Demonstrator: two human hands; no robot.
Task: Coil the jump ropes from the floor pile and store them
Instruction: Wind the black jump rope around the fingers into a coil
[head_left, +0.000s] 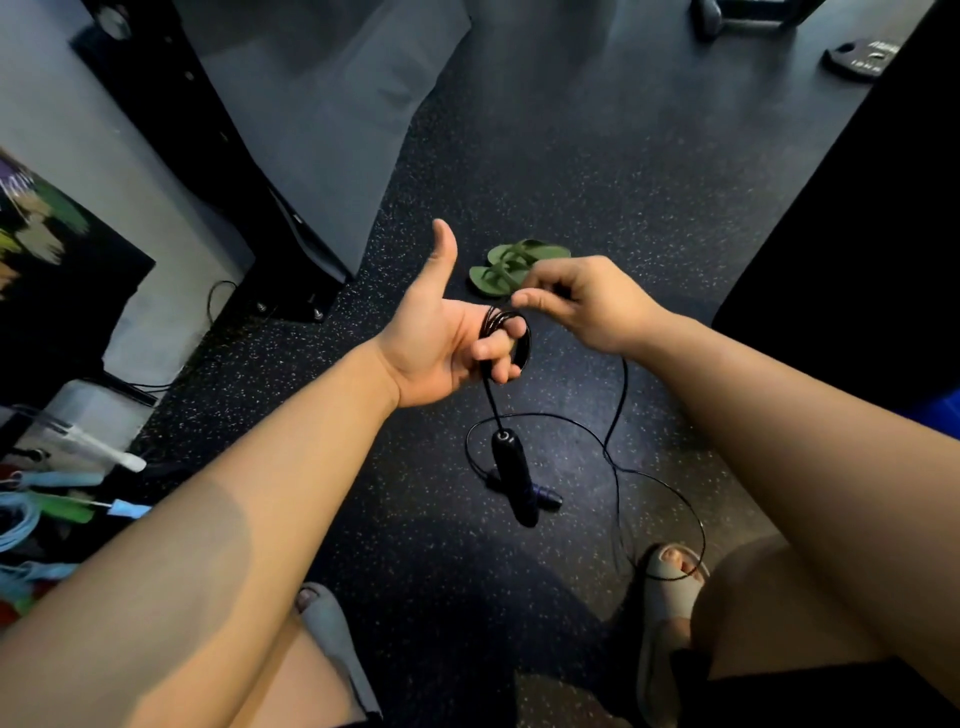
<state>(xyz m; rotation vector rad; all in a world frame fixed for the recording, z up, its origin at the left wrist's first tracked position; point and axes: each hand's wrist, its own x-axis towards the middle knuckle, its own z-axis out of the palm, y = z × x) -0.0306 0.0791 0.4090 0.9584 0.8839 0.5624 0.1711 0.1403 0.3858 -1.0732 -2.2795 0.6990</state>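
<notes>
The left hand (441, 340) sits near the middle of the view, palm up and thumb raised toward twelve o'clock; its fingers (496, 347) are curled through several tight turns of a thin black jump rope (492, 321), so it grips the coil. The right hand (584, 304) is just beside it at about two o'clock, with thumb and forefinger pinching a strand of the same rope right above the coil. One black handle (511, 475) hangs from the coil on a short length of cord at six o'clock of the left hand, in the air above the floor (597, 171). What looks like a second handle (548, 501) lies on the floor just behind it, though it is too dark to be sure. The rest of the cord drops from the right hand and lies in loose loops on the floor at five o'clock, one loop crossing the grey slide (667, 577) on the person's right foot; the other grey slide (324, 621) shows at seven o'clock between the left forearm and knee. A pair of green flip-flops (514, 267) lies on the floor at twelve o'clock, just beyond both hands. At nine o'clock, by the left edge, a heap of light blue ropes (21, 519) sits beside a clear plastic box (88, 410); a black weight plate (862, 57) lies far off at one o'clock.
</notes>
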